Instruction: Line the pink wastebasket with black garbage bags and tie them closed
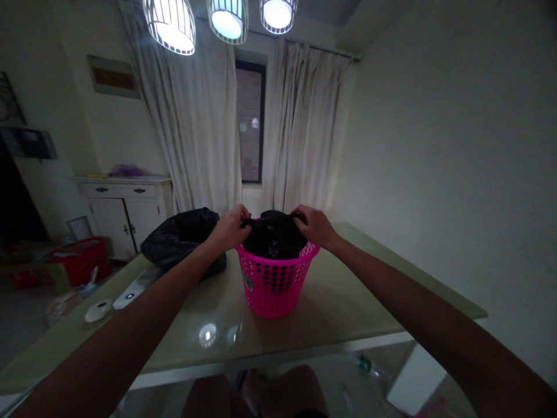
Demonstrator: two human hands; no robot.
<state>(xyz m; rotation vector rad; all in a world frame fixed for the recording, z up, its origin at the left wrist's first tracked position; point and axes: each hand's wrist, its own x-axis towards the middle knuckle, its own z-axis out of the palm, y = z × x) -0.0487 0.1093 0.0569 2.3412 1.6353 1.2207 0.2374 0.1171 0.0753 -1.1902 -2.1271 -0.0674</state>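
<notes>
Black crinkly plastic bag (274, 235) sits inside the round pink perforated plastic basket (274, 281), bulging above the rim, mid glossy pale-green tabletop (348, 302). Left hand (230, 228) pinches bag edge at the left rim; right hand (315, 226) does the same at the right rim; each grip closed on bag film. Bag lies between the two grips, edges level with the knuckles. My read: keep tension even on both sides and pull the film outward, not up, since the light basket could tip or slide. Second dark crumpled bag (183, 238) lies just left of the basket. White oval dish (98, 311) sits near the table's left edge.
</notes>
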